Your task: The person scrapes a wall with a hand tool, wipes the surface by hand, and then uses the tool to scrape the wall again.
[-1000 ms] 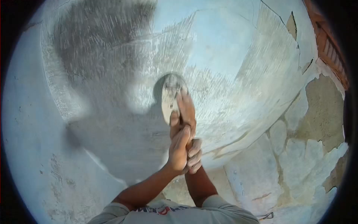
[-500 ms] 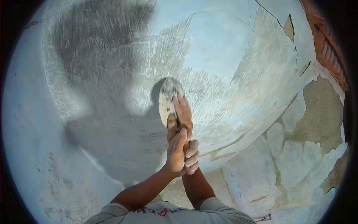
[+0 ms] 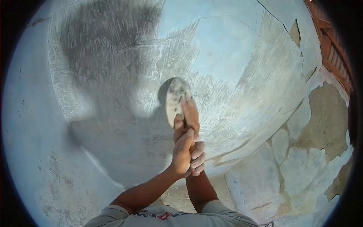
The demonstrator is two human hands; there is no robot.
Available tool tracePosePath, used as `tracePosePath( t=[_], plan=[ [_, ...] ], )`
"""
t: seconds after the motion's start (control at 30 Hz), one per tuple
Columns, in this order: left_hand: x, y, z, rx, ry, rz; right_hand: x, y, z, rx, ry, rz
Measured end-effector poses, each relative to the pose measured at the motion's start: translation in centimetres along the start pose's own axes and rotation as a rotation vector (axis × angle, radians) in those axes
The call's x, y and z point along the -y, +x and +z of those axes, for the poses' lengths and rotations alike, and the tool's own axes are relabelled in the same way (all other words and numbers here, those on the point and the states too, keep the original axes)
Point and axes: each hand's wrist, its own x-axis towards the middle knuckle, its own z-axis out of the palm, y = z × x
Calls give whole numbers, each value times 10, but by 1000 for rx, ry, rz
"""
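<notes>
A pale oval disc (image 3: 174, 104), dusty and spotted with dark marks, is flat against the scratched wall (image 3: 223, 98). My right hand (image 3: 189, 113) grips it from its lower right side, with the fingers laid along its face and the thumb near its lower edge. My left hand (image 3: 183, 157) is wrapped round my right wrist, its thumb pointing up and its whitened fingertips curling round the far side. Both arms reach up from the bottom of the view.
Smooth pale blue paint (image 3: 223, 41) borders the grey scratched area, with cracks running through it. A dark shadow (image 3: 109, 45) falls on the wall's left part. Peeled brown patches (image 3: 327, 117) show at right. Reddish-brown timber (image 3: 334, 49) lines the upper right edge.
The disc and both hands have slid slightly upward over the wall. The whole view has shifted a little, so the wall appears further right and lower. Both grips are unchanged.
</notes>
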Motion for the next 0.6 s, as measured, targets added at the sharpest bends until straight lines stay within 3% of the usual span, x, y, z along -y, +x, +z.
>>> tracePosePath(
  t=[0.03, 0.07, 0.1, 0.27, 0.33, 0.4, 0.5, 0.53, 0.6],
  plan=[
    [8, 36, 28, -378, 198, 179, -1, 20, 1, -23, -5, -30],
    [15, 73, 55, -925, 515, 250, -2, 58, 4, -59, -6, -68],
    [23, 109, 83, -1386, 687, 184, 0, 64, 4, -64, -7, -69],
    [11, 122, 78, -1397, 653, 203, 0, 56, -7, -59, -6, -54],
    [-6, 38, 27, -508, 277, 16, -3, 15, -6, -20, -11, -5],
    [-2, 8, 0, -30, -33, 26, -2, -18, -6, 13, 12, 42],
    [15, 0, 18, -237, 29, 122, -1, 2, -4, -4, 18, 10],
    [-5, 16, 12, -300, 82, 85, 0, 20, -3, -24, 6, -15],
    [-12, 74, 38, -800, 417, 92, 1, 58, -3, -62, -7, -57]
  ],
)
